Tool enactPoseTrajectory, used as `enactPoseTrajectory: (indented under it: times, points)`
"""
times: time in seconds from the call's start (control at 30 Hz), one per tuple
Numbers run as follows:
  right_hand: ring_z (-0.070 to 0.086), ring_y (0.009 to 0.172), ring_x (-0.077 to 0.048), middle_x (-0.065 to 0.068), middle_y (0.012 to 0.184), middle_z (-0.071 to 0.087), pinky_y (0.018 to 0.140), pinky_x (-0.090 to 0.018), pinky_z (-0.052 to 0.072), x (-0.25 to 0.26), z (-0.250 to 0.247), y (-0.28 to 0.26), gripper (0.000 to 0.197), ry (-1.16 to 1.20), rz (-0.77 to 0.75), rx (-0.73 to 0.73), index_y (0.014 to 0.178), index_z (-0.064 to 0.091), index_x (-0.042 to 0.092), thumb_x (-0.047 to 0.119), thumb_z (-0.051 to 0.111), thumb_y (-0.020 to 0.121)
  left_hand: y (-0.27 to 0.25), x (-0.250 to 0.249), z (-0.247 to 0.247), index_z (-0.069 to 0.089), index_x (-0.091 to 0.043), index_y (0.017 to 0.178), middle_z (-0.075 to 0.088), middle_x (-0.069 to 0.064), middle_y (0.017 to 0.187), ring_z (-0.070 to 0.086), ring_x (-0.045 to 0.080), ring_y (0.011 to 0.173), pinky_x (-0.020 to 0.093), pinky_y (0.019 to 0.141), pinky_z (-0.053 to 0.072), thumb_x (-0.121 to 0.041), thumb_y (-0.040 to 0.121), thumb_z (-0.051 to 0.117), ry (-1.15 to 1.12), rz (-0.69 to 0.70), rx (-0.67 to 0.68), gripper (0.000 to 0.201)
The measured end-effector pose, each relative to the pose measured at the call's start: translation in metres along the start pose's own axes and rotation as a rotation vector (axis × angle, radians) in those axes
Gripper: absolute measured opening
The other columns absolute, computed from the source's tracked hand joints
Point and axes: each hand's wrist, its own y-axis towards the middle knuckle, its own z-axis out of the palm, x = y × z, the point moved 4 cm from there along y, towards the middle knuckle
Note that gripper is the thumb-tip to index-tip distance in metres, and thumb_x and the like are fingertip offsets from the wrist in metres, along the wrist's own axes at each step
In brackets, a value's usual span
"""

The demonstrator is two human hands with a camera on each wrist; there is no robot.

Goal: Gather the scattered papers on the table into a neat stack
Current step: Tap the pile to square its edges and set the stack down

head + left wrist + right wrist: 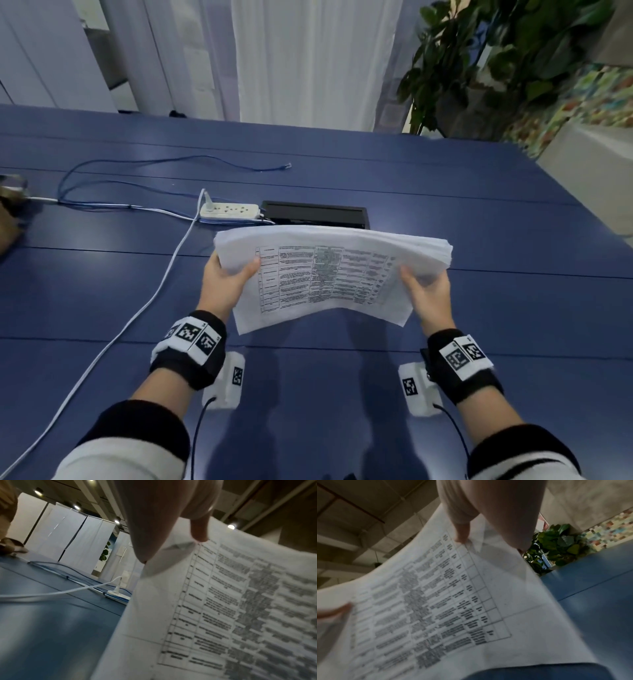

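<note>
A stack of printed papers (329, 274) is held above the blue table (479, 274), lifted clear of its surface, with the top sheet showing a table of text and the near edge sagging toward the person. The stack's left end is gripped by the left hand (224, 282), the thumb (248, 269) laid on the top sheet and the fingers hidden beneath; the same thumb (199, 531) is seen pressed on the paper (223, 608) in the left wrist view. The right end is gripped by the right hand (428, 291) in the same manner, thumb above and fingers under the sheets, as is confirmed in the right wrist view, where a fingertip (462, 534) is pressed on the page (436, 601). Both forearms are extended forward, each wrist being wrapped in a black band with printed markers. At 12 o'clock from the stack, just beyond its far edge, a black recessed box (315, 214) is set in the table. At 11 o'clock a white power strip (229, 210) lies beside that box, with a white cable (120, 329) run from it toward 8 o'clock. A blue network cable (164, 161) is looped farther off at 10 o'clock. A leafy plant (496, 61) stands beyond the table at 1 o'clock.
</note>
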Motion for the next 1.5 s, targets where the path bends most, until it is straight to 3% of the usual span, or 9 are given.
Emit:
enactPoseTrajectory:
  times: [0.07, 0.17, 0.33, 0.57, 0.83, 1.1, 1.27, 1.4, 1.5]
  points:
    - [0.066, 0.090, -0.007, 0.007, 0.099, 0.063, 0.083, -0.026, 0.055, 0.004, 0.005, 0.002, 0.026, 0.049, -0.005, -0.021, 0.111, 0.051, 0.014, 0.010, 0.061, 0.087, -0.001, -0.002, 0.004, 0.057, -0.001, 0.110, 0.065, 0.014, 0.104, 0.063, 0.027, 0.094, 0.042, 0.091, 0.051, -0.002, 0.083, 0.065, 0.010, 0.025, -0.024, 0.029]
    - [0.066, 0.080, 0.006, 0.009, 0.098, 0.063, 0.070, -0.014, 0.054, 0.017, 0.005, 0.008, 0.025, 0.106, -0.069, -0.027, 0.112, 0.050, 0.014, 0.007, 0.057, 0.089, 0.000, -0.011, 0.002, 0.060, -0.008, 0.104, 0.067, 0.003, 0.097, 0.066, 0.012, 0.084, 0.026, 0.080, 0.056, -0.003, 0.082, 0.066, -0.034, 0.069, -0.037, 0.023]
    - [0.054, 0.104, -0.011, 0.010, 0.106, 0.055, 0.091, -0.025, 0.044, 0.018, -0.007, 0.014, 0.047, -0.025, -0.103, 0.014, 0.125, 0.044, 0.015, 0.013, 0.067, 0.084, 0.007, -0.018, -0.004, 0.058, -0.028, 0.100, 0.066, -0.005, 0.104, 0.063, 0.006, 0.093, 0.012, 0.078, 0.051, -0.010, 0.067, 0.079, 0.024, 0.137, 0.050, 0.043]
    - [0.049, 0.105, 0.004, 0.015, 0.112, 0.051, 0.086, -0.007, 0.043, 0.012, -0.006, 0.016, 0.068, -0.074, -0.079, 0.107, 0.130, 0.035, 0.022, 0.003, 0.072, 0.077, 0.009, -0.012, 0.002, 0.054, -0.029, 0.104, 0.065, -0.005, 0.105, 0.062, 0.007, 0.095, 0.017, 0.084, 0.050, -0.001, 0.071, 0.074, 0.013, 0.122, 0.032, 0.048]
    - [0.061, 0.087, -0.003, 0.008, 0.096, 0.061, 0.080, -0.023, 0.050, 0.030, -0.003, 0.021, 0.022, -0.021, -0.160, 0.044, 0.098, 0.051, 0.024, 0.007, 0.061, 0.088, 0.009, -0.009, 0.005, 0.065, -0.005, 0.097, 0.068, 0.001, 0.089, 0.066, 0.010, 0.077, 0.025, 0.079, 0.055, -0.003, 0.074, 0.073, 0.019, 0.048, -0.029, 0.025]
    - [0.054, 0.102, -0.010, 0.010, 0.108, 0.054, 0.090, -0.022, 0.047, 0.012, -0.009, 0.016, 0.049, -0.078, -0.141, 0.079, 0.118, 0.040, 0.022, 0.005, 0.067, 0.082, 0.004, -0.001, 0.004, 0.049, -0.011, 0.114, 0.063, 0.001, 0.105, 0.062, 0.012, 0.094, 0.027, 0.078, 0.051, 0.002, 0.067, 0.077, 0.037, 0.036, 0.002, 0.056]
    - [0.051, 0.108, -0.018, -0.004, 0.126, 0.042, 0.096, -0.032, 0.044, 0.026, -0.013, 0.014, 0.067, -0.149, -0.308, 0.034, 0.116, 0.030, 0.049, 0.000, 0.063, 0.085, 0.009, 0.001, 0.006, 0.052, -0.009, 0.112, 0.064, -0.002, 0.101, 0.063, 0.012, 0.091, 0.027, 0.079, 0.051, 0.002, 0.068, 0.076, 0.039, 0.013, -0.001, 0.052]
    - [0.052, 0.105, -0.026, 0.008, 0.120, 0.037, 0.085, -0.040, 0.050, 0.038, -0.016, 0.014, 0.071, -0.273, -0.459, 0.016, 0.100, 0.036, 0.063, 0.000, 0.064, 0.082, 0.011, 0.003, 0.005, 0.055, -0.008, 0.107, 0.065, -0.003, 0.094, 0.063, 0.012, 0.085, 0.024, 0.073, 0.050, -0.002, 0.072, 0.074, 0.057, 0.007, -0.008, 0.041]
    - [0.043, 0.112, -0.003, 0.022, 0.115, 0.032, 0.090, -0.044, 0.047, 0.042, -0.019, 0.017, 0.060, -0.452, -0.559, 0.025, 0.094, 0.048, 0.059, 0.003, 0.065, 0.082, 0.013, 0.004, 0.004, 0.057, -0.006, 0.108, 0.066, -0.001, 0.095, 0.063, 0.013, 0.085, 0.025, 0.075, 0.052, -0.003, 0.074, 0.073, 0.067, 0.006, -0.008, 0.038]
